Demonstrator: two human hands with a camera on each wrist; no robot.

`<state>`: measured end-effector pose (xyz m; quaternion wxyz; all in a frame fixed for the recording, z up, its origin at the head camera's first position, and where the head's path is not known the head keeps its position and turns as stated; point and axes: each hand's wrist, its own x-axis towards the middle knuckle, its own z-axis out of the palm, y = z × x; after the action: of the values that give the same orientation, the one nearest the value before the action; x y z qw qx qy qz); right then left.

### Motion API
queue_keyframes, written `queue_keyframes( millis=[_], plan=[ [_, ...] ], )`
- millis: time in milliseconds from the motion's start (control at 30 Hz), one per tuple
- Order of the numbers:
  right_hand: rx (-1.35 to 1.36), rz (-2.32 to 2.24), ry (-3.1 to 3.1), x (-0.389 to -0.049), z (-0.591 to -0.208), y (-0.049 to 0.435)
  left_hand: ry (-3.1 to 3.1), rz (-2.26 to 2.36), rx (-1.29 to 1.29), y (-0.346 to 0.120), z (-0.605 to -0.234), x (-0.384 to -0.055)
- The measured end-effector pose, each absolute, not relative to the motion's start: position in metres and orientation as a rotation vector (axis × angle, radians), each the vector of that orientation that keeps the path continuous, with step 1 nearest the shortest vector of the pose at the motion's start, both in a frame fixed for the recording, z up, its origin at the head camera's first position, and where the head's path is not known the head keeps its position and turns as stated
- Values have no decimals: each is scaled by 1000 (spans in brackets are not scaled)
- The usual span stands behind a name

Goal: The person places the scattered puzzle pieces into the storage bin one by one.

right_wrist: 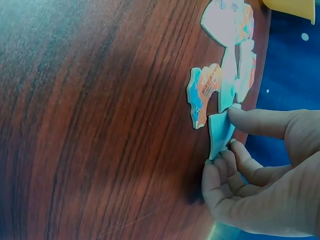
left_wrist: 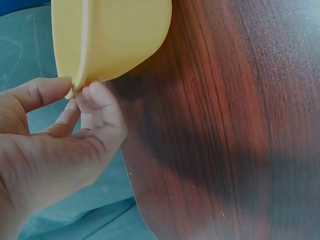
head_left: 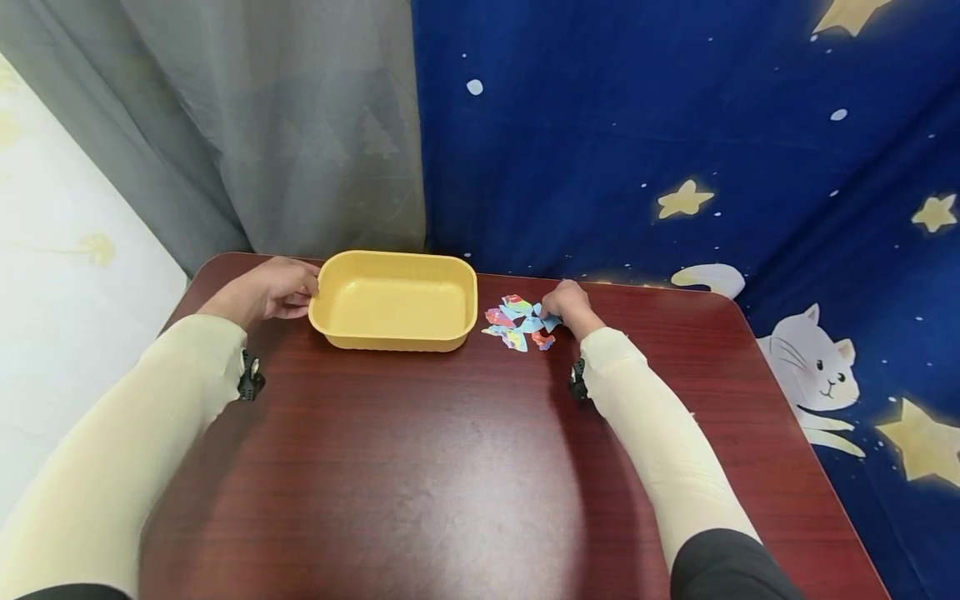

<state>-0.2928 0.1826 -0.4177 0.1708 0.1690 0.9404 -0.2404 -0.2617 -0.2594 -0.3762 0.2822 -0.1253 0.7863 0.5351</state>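
Note:
A yellow plastic basin (head_left: 397, 342) stands near the table's far edge. My left hand (head_left: 279, 287) pinches its left rim between thumb and fingertips, as the left wrist view also shows with the basin wall (left_wrist: 127, 37) above the fingers. To the right of the basin lies a loose cluster of irregular, brightly printed puzzle pieces (head_left: 515, 340). My right hand (head_left: 568, 303) is at the cluster's right side. In the right wrist view, its thumb and fingertips pinch a light blue puzzle piece (right_wrist: 218, 134) by its edges. A blue and orange piece (right_wrist: 200, 95) lies beside it.
The dark red-brown wooden table (head_left: 420, 450) stretches from the basin toward me. Behind its far edge hang a grey curtain (head_left: 322, 125) and a blue curtain with stars (head_left: 570, 150). Each wrist wears a small black device (head_left: 251, 379).

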Motion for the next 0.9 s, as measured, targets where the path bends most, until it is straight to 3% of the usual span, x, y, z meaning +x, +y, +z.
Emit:
queue_keyframes(
  millis=[900],
  plan=[
    [776,-1456,2015,-309,-420,214,2015,1545,-421,-260,-379,-262]
  ],
)
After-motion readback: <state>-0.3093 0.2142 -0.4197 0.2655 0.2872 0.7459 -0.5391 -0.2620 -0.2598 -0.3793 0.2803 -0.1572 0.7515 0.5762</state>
